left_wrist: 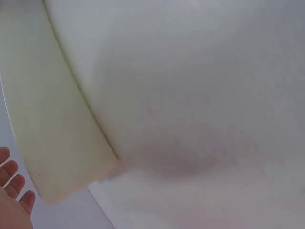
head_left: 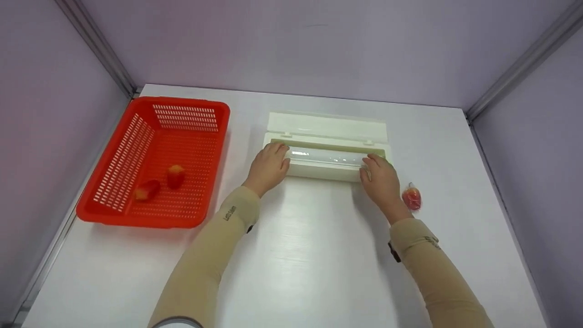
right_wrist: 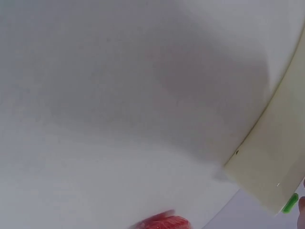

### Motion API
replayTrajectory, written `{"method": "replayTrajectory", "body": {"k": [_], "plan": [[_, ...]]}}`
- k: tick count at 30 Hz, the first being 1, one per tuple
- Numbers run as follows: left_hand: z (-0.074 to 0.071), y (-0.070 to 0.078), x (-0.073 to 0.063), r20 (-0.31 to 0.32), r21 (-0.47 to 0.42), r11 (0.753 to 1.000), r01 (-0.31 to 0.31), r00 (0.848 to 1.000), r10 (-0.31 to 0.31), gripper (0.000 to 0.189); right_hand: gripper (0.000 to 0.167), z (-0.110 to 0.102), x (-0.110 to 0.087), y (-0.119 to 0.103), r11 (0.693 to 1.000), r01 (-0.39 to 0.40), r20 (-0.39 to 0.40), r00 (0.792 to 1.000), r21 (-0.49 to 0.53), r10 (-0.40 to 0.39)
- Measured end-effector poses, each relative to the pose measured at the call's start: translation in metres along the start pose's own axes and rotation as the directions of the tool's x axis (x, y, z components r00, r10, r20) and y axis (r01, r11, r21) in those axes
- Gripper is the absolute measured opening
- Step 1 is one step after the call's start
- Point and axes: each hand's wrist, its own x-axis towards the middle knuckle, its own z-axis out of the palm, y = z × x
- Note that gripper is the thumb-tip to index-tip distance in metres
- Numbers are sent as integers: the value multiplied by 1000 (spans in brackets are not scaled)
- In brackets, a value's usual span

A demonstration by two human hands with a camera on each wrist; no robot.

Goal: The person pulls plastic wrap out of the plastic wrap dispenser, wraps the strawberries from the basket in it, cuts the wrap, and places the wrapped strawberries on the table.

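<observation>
Pinching the glossy roll (head_left: 325, 156) at both ends, your left hand (head_left: 268, 166) and right hand (head_left: 381, 180) hold it lengthwise in the open white box (head_left: 323, 172) — spread wide, presumably to balance it evenly.

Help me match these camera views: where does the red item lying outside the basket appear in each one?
Head: the red item lies right of centre, beside the right hand.
Left wrist: not in it.
Right wrist: at the bottom edge near the middle, partly cut off.
Shared landmark: the white box, on the left in left wrist, at the right edge in right wrist.
</observation>
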Motion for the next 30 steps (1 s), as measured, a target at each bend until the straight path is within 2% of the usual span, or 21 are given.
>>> {"method": "replayTrajectory", "body": {"k": [4,7,18,24,27,30], "plan": [[1,-6,8,58,67,997,-25,998,21,39,41,-2,11,4,997,-57,127,990,-55,64],[2,-8,12,103,77,997,-15,995,7,38,43,-2,17,6,995,-76,195,977,-66,88],[2,-9,28,87,86,995,52,994,-59,34,47,-5,32,15,993,-118,270,956,-4,115],[6,-10,34,63,74,993,92,993,-97,30,40,-4,38,18,975,-218,276,940,39,199],[9,-10,38,26,71,989,126,991,-129,28,34,0,40,20,963,-257,238,943,80,232],[13,-9,41,-19,57,985,162,987,-161,26,28,3,41,23,958,-260,175,956,120,238]]}}
